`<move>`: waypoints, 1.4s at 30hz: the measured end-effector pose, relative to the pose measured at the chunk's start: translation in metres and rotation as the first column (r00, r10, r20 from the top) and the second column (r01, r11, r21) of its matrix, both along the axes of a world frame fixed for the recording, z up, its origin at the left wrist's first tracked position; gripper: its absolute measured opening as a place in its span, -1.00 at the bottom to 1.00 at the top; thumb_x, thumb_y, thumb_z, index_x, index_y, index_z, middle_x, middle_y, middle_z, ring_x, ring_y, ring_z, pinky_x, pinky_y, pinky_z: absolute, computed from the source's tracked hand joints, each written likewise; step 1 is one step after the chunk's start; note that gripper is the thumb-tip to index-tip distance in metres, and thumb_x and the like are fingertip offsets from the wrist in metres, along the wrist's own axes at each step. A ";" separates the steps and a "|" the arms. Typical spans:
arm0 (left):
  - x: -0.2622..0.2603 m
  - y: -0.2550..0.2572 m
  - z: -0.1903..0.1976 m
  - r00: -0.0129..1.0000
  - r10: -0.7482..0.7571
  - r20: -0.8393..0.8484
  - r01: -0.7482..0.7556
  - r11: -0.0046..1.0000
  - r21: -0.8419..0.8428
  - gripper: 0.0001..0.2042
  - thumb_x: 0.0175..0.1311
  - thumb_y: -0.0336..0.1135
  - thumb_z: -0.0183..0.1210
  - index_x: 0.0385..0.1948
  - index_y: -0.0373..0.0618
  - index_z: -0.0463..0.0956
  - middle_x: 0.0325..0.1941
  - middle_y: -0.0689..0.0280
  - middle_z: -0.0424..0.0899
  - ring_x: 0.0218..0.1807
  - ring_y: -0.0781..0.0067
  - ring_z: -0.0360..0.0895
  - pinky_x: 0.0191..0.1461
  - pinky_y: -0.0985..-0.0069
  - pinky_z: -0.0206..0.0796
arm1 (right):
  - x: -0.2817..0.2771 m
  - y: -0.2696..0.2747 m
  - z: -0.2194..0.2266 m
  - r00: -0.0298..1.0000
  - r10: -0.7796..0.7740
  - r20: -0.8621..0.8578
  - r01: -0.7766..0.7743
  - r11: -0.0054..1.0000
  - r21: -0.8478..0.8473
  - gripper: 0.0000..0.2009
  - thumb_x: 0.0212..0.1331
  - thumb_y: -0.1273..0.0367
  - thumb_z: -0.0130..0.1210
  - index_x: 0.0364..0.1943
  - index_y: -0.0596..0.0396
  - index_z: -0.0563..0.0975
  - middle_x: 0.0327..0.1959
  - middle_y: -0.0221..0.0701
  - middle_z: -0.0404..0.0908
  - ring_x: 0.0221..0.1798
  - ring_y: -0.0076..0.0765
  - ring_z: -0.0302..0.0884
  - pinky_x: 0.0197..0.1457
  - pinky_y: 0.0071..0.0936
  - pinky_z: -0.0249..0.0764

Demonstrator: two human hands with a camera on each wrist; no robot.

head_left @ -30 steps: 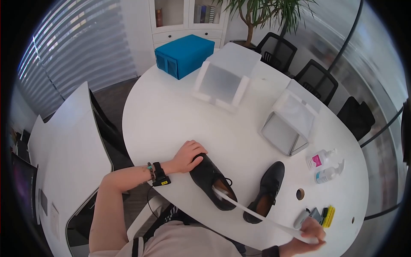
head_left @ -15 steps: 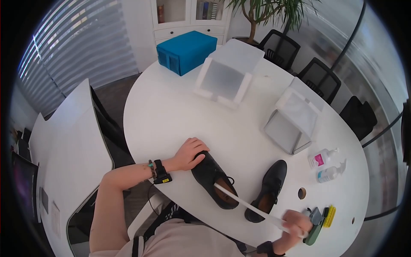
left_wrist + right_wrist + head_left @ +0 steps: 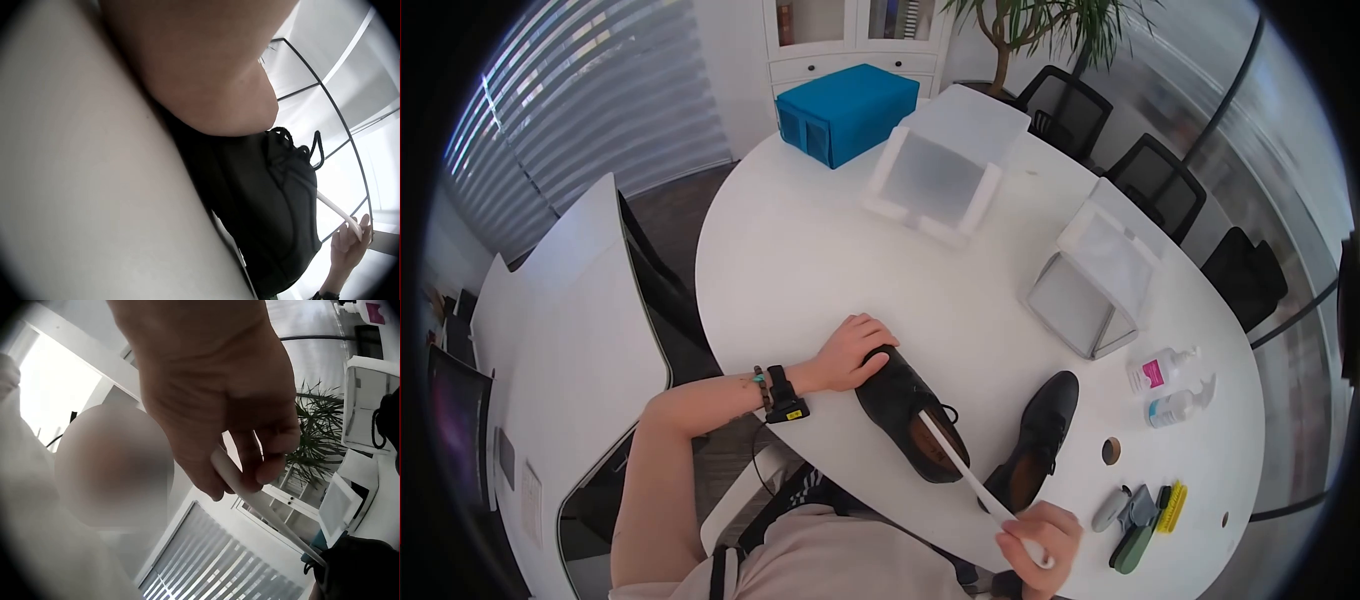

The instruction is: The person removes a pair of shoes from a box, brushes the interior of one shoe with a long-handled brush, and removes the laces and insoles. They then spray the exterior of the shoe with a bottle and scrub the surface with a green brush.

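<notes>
A black lace-up shoe [image 3: 900,400] lies on the white table with its toe pointing away from me. My left hand [image 3: 855,352] holds it at the toe, the thumb over the upper. In the left wrist view, the palm side covers the front of the shoe [image 3: 250,194]. My right hand [image 3: 1040,545] grips a long white stick-like tool [image 3: 965,470] near its end. The tool's far end runs into the shoe's opening and is hidden there. To the right lies the matching shoe [image 3: 1042,430], its heel partly behind the tool and hand.
On the right are two pump bottles [image 3: 1180,405], a green-backed brush [image 3: 1133,550], a yellow brush [image 3: 1172,508] and a grey item [image 3: 1110,508]. Two open translucent boxes [image 3: 935,180] and a blue fabric box [image 3: 845,110] stand farther back. A round hole [image 3: 1111,451] pierces the table.
My right hand has moved left and nearer the shoe, and the white tool now stands at a steeper angle, its end deeper in the shoe. The left hand keeps its hold.
</notes>
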State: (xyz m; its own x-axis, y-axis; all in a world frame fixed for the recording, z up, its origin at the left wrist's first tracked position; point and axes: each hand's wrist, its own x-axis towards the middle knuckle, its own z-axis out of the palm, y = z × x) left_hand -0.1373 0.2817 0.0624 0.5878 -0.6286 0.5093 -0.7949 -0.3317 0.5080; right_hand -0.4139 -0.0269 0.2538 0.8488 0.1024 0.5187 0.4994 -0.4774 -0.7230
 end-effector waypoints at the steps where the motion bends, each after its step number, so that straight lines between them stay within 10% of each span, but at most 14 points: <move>1: -0.001 0.001 -0.001 1.000 0.002 -0.002 -0.002 1.000 -0.001 -0.74 0.53 -0.19 0.13 0.06 -0.08 0.64 0.04 0.21 0.68 0.14 0.06 0.53 0.31 0.16 0.30 | -0.003 -0.004 0.005 1.000 0.006 -0.003 -0.006 1.000 0.002 -0.87 0.18 0.54 0.39 -0.38 0.35 0.65 -0.45 -0.12 0.64 -0.50 -0.15 0.53 -0.43 -0.29 0.30; 3: -0.002 0.003 -0.002 1.000 0.003 -0.018 -0.002 1.000 0.012 -0.72 0.56 -0.16 0.09 0.07 -0.09 0.64 0.06 0.19 0.68 0.15 0.03 0.53 0.34 0.15 0.29 | -0.018 -0.026 0.014 0.930 -0.010 0.368 0.061 0.990 -0.128 -0.87 0.15 0.53 0.40 -0.43 0.32 0.65 -0.51 -0.16 0.61 -0.55 -0.20 0.50 -0.49 -0.30 0.26; 11: -0.001 0.001 -0.001 0.999 -0.016 -0.039 0.018 0.999 0.028 -0.68 0.58 -0.11 0.05 0.08 -0.10 0.63 0.08 0.18 0.68 0.15 0.02 0.53 0.35 0.15 0.29 | -0.004 -0.015 0.016 0.990 0.057 0.125 -0.030 0.978 -0.207 -0.83 0.02 0.63 0.45 -0.28 0.31 0.70 -0.48 -0.11 0.60 -0.50 -0.12 0.51 -0.52 -0.23 0.33; 17: -0.001 -0.001 0.000 1.000 -0.007 -0.029 0.007 1.000 0.015 -0.74 0.53 -0.19 0.12 0.04 -0.10 0.64 0.05 0.21 0.67 0.14 0.06 0.52 0.33 0.16 0.29 | -0.045 -0.090 0.056 0.931 0.094 0.352 -0.070 0.994 -0.083 -0.78 0.10 0.43 0.36 -0.59 0.25 0.58 -0.59 -0.30 0.53 -0.62 -0.31 0.39 -0.55 -0.41 0.19; 19: 0.000 0.000 0.002 1.000 -0.013 -0.006 0.013 1.000 0.008 -0.74 0.53 -0.19 0.11 0.05 -0.10 0.64 0.05 0.21 0.67 0.15 0.06 0.52 0.33 0.15 0.29 | -0.048 -0.075 0.028 0.804 -0.365 0.468 0.353 0.928 0.118 -0.61 0.14 0.17 0.38 -0.66 0.09 0.50 -0.70 -0.46 0.34 -0.61 -0.38 0.31 -0.47 -0.37 0.11; 26: 0.000 0.002 0.000 1.000 -0.002 -0.010 0.002 1.000 -0.009 -0.75 0.54 -0.21 0.10 0.05 -0.10 0.64 0.05 0.21 0.67 0.15 0.07 0.52 0.33 0.16 0.28 | -0.014 -0.084 0.007 0.996 -0.063 0.058 0.063 0.998 -0.005 -0.78 -0.03 0.28 0.44 -0.55 0.13 0.66 -0.64 -0.39 0.53 -0.64 -0.34 0.48 -0.51 -0.42 0.23; 28: 0.000 0.001 0.001 1.000 -0.009 -0.013 0.009 1.000 0.004 -0.76 0.54 -0.24 0.10 0.04 -0.10 0.64 0.05 0.21 0.67 0.14 0.06 0.52 0.33 0.16 0.28 | -0.023 -0.079 -0.015 0.883 -0.429 0.188 0.318 0.844 0.432 -0.80 -0.06 0.32 0.43 -0.51 0.15 0.68 -0.61 -0.38 0.56 -0.57 -0.36 0.52 -0.47 -0.45 0.28; 33: 0.004 -0.003 0.000 1.000 -0.024 -0.015 0.024 1.000 -0.002 -0.77 0.53 -0.23 0.10 0.02 -0.11 0.63 0.04 0.19 0.66 0.14 0.03 0.52 0.30 0.17 0.31 | 0.002 -0.016 -0.032 0.939 -0.149 -0.309 0.181 0.981 0.077 -0.86 -0.07 0.51 0.44 -0.36 0.10 0.78 -0.40 -0.34 0.78 -0.39 -0.40 0.70 -0.43 -0.49 0.32; 42: 0.008 -0.010 0.003 1.000 -0.026 0.001 0.026 0.999 0.025 -0.75 0.49 -0.18 0.13 -0.08 -0.17 0.64 -0.05 0.10 0.68 0.05 -0.10 0.56 0.14 0.11 0.47 | -0.008 -0.005 -0.044 0.950 -0.206 -0.233 0.257 0.942 0.216 -0.84 0.05 0.55 0.42 -0.25 0.15 0.79 -0.41 -0.30 0.76 -0.41 -0.25 0.72 -0.33 -0.40 0.53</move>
